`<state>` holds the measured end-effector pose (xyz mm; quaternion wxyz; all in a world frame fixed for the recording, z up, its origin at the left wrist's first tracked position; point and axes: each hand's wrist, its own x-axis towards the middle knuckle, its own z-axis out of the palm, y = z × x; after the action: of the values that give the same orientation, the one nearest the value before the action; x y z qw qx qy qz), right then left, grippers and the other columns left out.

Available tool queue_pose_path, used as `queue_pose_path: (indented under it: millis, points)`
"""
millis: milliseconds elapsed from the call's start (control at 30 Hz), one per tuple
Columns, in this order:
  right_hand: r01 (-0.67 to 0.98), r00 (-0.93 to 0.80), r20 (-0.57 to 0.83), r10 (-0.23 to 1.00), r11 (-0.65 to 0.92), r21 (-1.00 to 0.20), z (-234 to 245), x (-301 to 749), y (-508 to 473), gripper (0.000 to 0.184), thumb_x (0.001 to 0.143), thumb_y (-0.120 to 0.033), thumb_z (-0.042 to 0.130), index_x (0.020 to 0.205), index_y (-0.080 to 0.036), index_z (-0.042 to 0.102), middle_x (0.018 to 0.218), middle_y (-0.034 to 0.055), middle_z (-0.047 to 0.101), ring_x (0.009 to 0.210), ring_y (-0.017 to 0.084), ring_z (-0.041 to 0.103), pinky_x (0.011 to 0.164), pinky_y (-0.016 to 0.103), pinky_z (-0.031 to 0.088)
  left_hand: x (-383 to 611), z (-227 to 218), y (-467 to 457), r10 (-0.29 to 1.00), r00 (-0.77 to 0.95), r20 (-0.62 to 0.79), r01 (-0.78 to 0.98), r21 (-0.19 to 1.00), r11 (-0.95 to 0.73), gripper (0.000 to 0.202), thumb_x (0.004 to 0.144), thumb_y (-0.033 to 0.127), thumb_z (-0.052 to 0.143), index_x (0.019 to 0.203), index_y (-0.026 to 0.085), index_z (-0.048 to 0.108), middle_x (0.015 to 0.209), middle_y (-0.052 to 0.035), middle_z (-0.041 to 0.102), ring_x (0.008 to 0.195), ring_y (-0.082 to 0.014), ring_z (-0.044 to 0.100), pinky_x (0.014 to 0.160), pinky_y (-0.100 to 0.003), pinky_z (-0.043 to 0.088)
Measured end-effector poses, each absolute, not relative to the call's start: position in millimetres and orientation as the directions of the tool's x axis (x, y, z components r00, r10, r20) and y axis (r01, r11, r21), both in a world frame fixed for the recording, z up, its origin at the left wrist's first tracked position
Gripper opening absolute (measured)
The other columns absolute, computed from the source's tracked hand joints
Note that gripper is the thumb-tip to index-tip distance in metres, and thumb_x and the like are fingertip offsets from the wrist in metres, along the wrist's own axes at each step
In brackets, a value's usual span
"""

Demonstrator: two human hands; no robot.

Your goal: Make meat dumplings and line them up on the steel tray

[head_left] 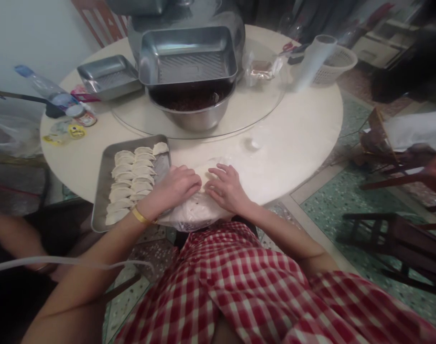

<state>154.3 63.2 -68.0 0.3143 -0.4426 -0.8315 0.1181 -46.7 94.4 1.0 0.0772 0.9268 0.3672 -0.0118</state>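
Observation:
Both my hands are over a pale stack of dumpling wrappers on a clear plastic bag at the table's near edge. My left hand is closed, its fingertips pinched at the left part of the top wrapper. My right hand has its fingers spread, the tips touching the wrapper's right side. How far the wrapper is lifted I cannot make out. Left of my hands, a metal tray holds two rows of folded dumplings and a single dumpling at its top right; my left forearm crosses its corner.
A steel bowl of dark filling stands ahead, an empty metal pan resting over its back. Beside it lie a smaller pan, a jar and a plastic bottle. At right stand a white basket and a chair. Another person's arm is at left.

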Motion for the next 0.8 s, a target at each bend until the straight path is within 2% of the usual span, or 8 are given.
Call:
queue_pose_path:
  millis: [267,500,800]
  points:
    - [0.677,-0.385,0.396,0.833,0.547,-0.492,-67.0,142.7,63.7,0.018,0.091,-0.034,0.058,0.091,-0.023,0.073,0.128,0.0073,0.064,0.132,0.030,0.043,0.113,0.056,0.027,-51.0,-9.4,89.8,0.716,0.698,0.015,0.706,0.155,-0.691,0.023,0.096,0.031,0.047,0.093,0.019,0.067,0.088,-0.0065,0.068,0.090,-0.0242,0.055,0.075,-0.037,0.033]
    - [0.675,-0.365,0.399,0.841,0.534,-0.508,-66.3,143.8,65.5,0.019,0.091,-0.033,0.058,0.087,-0.023,0.074,0.126,0.0076,0.065,0.130,0.030,0.045,0.111,0.052,0.033,-53.4,-1.9,91.0,0.704,0.709,-0.040,0.688,0.254,-0.679,0.021,0.094,0.029,0.049,0.091,0.020,0.068,0.091,-0.0057,0.068,0.092,-0.0230,0.054,0.079,-0.037,0.032]
    - [0.668,-0.353,0.390,0.850,0.521,-0.531,-63.7,150.7,67.0,0.020,0.091,-0.030,0.056,0.089,-0.022,0.074,0.126,0.0087,0.066,0.131,0.030,0.045,0.112,0.053,0.032,-46.9,-3.7,96.2,0.686,0.726,-0.055,0.686,0.144,-0.714,0.021,0.093,0.025,0.047,0.085,0.017,0.064,0.085,-0.0066,0.065,0.084,-0.0228,0.052,0.072,-0.036,0.032]
